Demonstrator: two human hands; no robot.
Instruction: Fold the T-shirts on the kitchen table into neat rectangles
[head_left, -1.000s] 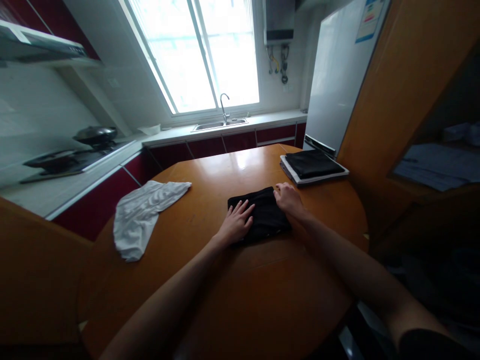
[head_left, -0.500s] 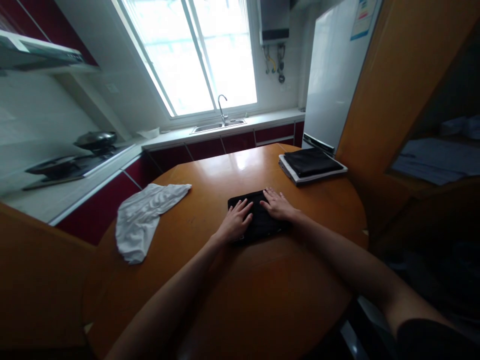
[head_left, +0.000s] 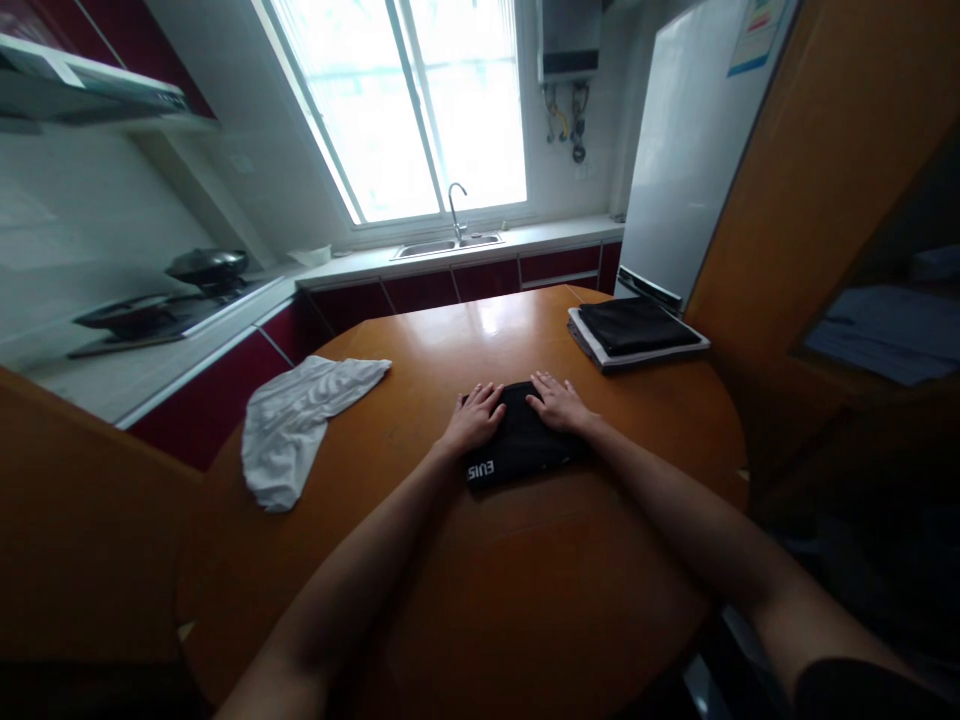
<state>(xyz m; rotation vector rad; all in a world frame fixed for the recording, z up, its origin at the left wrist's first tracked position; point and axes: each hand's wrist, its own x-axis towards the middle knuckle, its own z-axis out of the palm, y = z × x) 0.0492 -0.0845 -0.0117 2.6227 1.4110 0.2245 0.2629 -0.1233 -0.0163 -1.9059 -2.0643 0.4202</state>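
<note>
A black folded garment [head_left: 517, 440] lies flat on the wooden table in front of me, with white lettering at its near left corner. My left hand [head_left: 475, 415] rests on its left side, palm down with the fingers stretched out. On the upper right part of the same cloth lies my right hand [head_left: 559, 402], flat and with its fingers spread. Neither hand grips the fabric. What kind of garment it is cannot be made out.
A crumpled white garment [head_left: 296, 425] lies at the left of the table [head_left: 450, 580]. A stack of folded clothes [head_left: 637, 330], black on top, sits at the far right. Beyond are a sink [head_left: 427, 249], a stove [head_left: 180, 310] and a fridge [head_left: 682, 150].
My left hand has slid slightly up the black cloth, and the white lettering is now uncovered. My right hand stays almost in place. The camera view has shifted slightly.
</note>
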